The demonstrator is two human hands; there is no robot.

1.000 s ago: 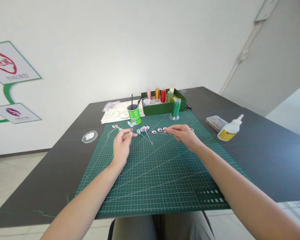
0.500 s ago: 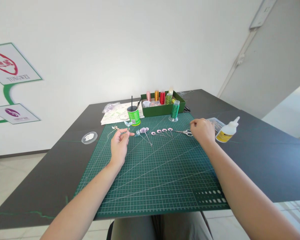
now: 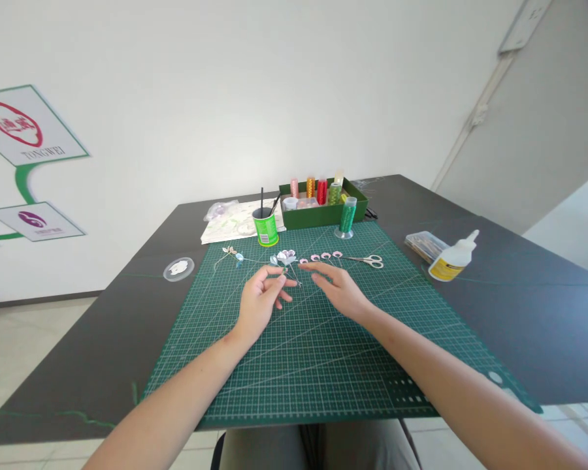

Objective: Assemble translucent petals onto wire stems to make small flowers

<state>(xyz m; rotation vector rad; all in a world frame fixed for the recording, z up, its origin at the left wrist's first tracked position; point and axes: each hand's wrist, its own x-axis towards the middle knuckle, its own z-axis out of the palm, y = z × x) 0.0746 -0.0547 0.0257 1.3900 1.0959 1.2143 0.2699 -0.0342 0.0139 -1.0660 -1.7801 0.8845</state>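
Observation:
My left hand (image 3: 261,301) pinches a small pale blue flower (image 3: 287,260) by its stem, thumb against forefinger, above the cutting mat (image 3: 294,352). Close to its right, my right hand (image 3: 340,287) has its fingers stretched out, with nothing visible in them. Behind the held flower lies a purple flower (image 3: 289,252), partly covered, with a wire stem. Several small pink loop-shaped petals (image 3: 326,255) on wires lie in a row beyond my right hand. Further left rest a pale blue piece (image 3: 239,258) and a beige sprig (image 3: 229,250).
Scissors (image 3: 371,261) lie right of the petals. A green thread spool (image 3: 347,217) stands before a green box (image 3: 318,217) of spools. A green can (image 3: 266,228) holds brushes. A glue bottle (image 3: 451,259) and clear case (image 3: 425,245) are at right, a small dish (image 3: 178,268) at left.
My right hand has come left from beside the scissors to near my left hand, its fingers now extended. My left hand has moved right and nearer with the pale blue flower.

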